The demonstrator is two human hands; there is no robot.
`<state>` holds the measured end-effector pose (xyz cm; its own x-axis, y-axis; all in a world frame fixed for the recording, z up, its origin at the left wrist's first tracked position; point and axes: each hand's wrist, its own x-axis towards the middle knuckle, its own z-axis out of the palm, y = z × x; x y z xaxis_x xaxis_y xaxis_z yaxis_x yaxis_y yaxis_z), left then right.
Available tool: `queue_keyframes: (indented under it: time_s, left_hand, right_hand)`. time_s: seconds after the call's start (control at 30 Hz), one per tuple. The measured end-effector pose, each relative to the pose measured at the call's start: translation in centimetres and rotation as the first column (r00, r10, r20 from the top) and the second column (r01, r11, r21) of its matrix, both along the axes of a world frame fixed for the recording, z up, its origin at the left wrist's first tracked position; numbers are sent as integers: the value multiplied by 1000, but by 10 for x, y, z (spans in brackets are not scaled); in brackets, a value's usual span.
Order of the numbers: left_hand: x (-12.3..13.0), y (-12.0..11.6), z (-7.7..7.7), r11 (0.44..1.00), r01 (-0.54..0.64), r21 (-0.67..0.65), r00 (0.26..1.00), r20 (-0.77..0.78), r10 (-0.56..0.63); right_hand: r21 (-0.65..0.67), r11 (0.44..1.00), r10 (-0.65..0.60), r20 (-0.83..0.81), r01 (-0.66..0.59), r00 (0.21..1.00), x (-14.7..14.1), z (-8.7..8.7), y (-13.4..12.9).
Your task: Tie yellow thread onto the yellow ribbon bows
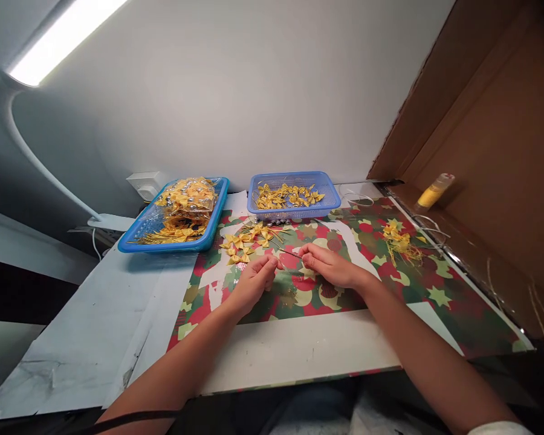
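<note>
My left hand (256, 279) is closed in a pinch above the patterned sheet; what its fingertips hold is too small to make out. Beside it, my right hand (329, 264) pinches a thin dark wire (290, 252) that points left toward the far side of my left hand. The two hands are a short gap apart. Just beyond them lies a loose group of yellow ribbon bows (240, 243) on thin stems. Several silver beads (278, 222) sit at the front of the blue-violet basket.
A blue basket (130, 241) at left holds bagged and loose yellow bows. The blue-violet basket (294, 212) at the back holds more. Yellow scraps (401, 241) lie right, near a yellow-filled tube (435, 191) by the cardboard wall (480, 121). A lamp (68, 39) hangs upper left.
</note>
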<state>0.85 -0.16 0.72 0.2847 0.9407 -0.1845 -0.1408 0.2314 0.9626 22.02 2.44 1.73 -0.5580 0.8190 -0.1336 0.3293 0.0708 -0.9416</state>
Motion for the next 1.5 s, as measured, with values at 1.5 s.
queue_keyframes:
  time_s: [1.5]
  left_hand:
    - [-2,-1,1,950,134,281,923,-383,-17]
  right_hand:
    - [754,656,-137,158,-30,978,-33,-1,-20]
